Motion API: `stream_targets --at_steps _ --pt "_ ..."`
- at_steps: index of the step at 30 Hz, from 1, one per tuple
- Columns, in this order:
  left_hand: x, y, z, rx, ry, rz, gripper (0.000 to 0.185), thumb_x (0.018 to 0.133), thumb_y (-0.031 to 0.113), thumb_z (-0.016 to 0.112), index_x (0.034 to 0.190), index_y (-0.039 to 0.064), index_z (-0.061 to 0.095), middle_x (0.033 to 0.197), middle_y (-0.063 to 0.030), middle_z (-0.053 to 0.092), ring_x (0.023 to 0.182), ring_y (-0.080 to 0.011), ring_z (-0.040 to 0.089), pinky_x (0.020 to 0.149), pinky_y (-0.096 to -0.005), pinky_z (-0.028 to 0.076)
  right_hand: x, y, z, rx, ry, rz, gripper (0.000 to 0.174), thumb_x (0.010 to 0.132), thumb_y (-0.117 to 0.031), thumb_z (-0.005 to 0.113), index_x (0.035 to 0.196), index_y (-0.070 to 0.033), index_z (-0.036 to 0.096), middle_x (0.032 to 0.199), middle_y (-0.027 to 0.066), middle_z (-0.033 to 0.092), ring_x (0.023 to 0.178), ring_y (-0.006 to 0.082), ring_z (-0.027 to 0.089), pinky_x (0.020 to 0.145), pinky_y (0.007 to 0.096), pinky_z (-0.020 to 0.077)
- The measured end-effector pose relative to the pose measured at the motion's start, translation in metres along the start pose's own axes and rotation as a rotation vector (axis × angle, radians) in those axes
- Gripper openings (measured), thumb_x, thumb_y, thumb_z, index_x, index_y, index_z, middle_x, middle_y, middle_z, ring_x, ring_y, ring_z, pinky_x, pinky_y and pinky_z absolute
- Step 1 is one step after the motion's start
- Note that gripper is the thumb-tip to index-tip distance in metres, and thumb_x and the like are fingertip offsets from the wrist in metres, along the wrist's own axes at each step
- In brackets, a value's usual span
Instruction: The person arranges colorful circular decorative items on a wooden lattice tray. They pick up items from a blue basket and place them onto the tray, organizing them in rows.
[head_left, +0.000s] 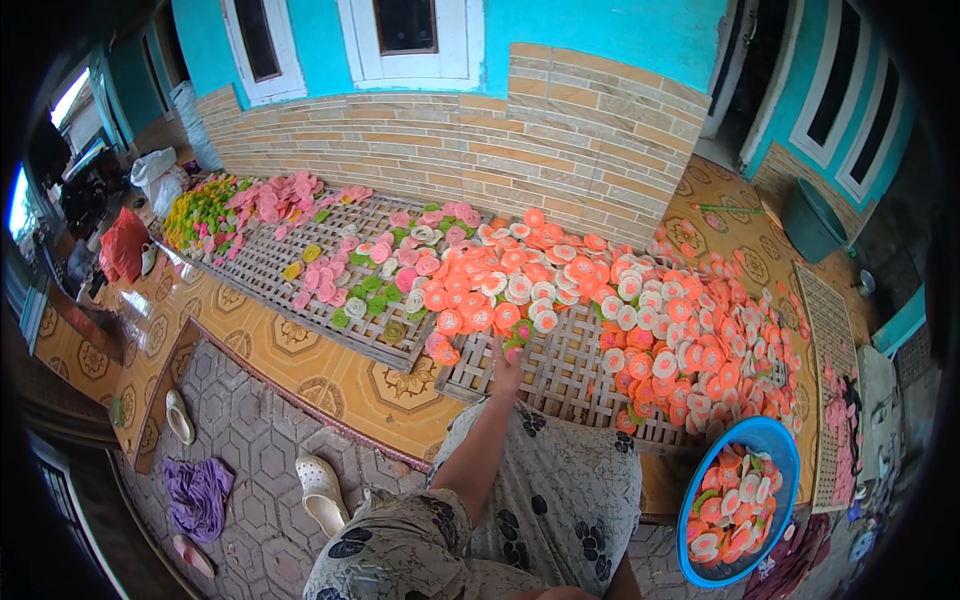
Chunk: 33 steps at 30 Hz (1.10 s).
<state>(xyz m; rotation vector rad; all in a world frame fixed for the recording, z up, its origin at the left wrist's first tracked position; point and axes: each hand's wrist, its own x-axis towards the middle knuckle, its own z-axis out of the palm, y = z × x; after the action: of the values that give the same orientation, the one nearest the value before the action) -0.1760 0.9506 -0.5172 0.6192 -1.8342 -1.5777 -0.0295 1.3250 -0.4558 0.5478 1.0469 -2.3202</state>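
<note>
My left hand (507, 366) reaches over the near edge of a woven bamboo tray and holds a few green and pink discs (517, 337), thin and round like crackers. Just beyond it, orange and white discs (480, 289) lie in a thick layer and spread right across a second part of the lattice (562, 367). Pink, green and white discs (375, 292) are scattered on the left tray (262, 262). At the lower right a blue plastic basin (791, 480) contains orange, white and green discs (731, 506). My right hand is out of view.
A tiled wall (420, 142) runs behind the trays. Yellow and green pieces (199, 214) are heaped at far left, near a red plastic bag (124, 247). A clog (321, 495) and purple cloth (196, 495) lie on paving. A green bucket (814, 221) stands at right.
</note>
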Motion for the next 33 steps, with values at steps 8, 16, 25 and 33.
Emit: stream_targets --at_steps 8,16,25,33 --pt "-0.043 0.044 -0.004 0.316 -0.56 0.033 0.044 0.093 0.021 0.06 0.132 0.004 0.05 0.124 -0.023 0.058 0.11 -0.0409 0.058 0.093 -0.047 0.047 0.023 0.001 -0.013 0.114 -0.038 -0.275 0.067 0.098 -0.056 0.043 0.137 -0.002 0.05 0.133 0.0144 0.057 0.115 0.0282 0.059 0.1 0.0387 0.0457" --pt "-0.042 0.024 -0.004 0.328 -0.571 0.034 0.04 0.092 0.021 0.062 0.128 0.005 0.054 0.116 -0.0191 0.064 0.108 -0.0356 0.061 0.091 -0.0427 0.048 0.037 -0.003 0.001 0.084 -0.071 -0.32 0.062 0.098 -0.052 0.044 0.133 -0.002 0.053 0.13 0.0143 0.058 0.112 0.0273 0.059 0.097 0.0388 0.0463" --pt "0.09 -0.012 -0.139 1.019 -0.293 0.163 0.061 0.08 0.006 0.062 0.137 0.017 0.047 0.131 -0.0116 0.056 0.109 -0.037 0.06 0.09 -0.0445 0.05 0.031 0.013 -0.011 -0.226 0.199 -0.14 0.053 0.097 -0.044 0.048 0.127 -0.001 0.056 0.122 0.014 0.06 0.106 0.024 0.059 0.092 0.0377 0.0474" --pt "0.112 -0.048 -0.188 1.252 -0.262 0.063 0.052 0.082 0.017 0.065 0.131 0.016 0.048 0.138 -0.01 0.05 0.125 -0.0339 0.049 0.096 -0.0493 0.044 0.01 0.023 -0.034 -0.455 0.379 -0.009 0.045 0.097 -0.037 0.051 0.122 -0.001 0.06 0.116 0.0136 0.062 0.101 0.021 0.059 0.088 0.0367 0.0484"
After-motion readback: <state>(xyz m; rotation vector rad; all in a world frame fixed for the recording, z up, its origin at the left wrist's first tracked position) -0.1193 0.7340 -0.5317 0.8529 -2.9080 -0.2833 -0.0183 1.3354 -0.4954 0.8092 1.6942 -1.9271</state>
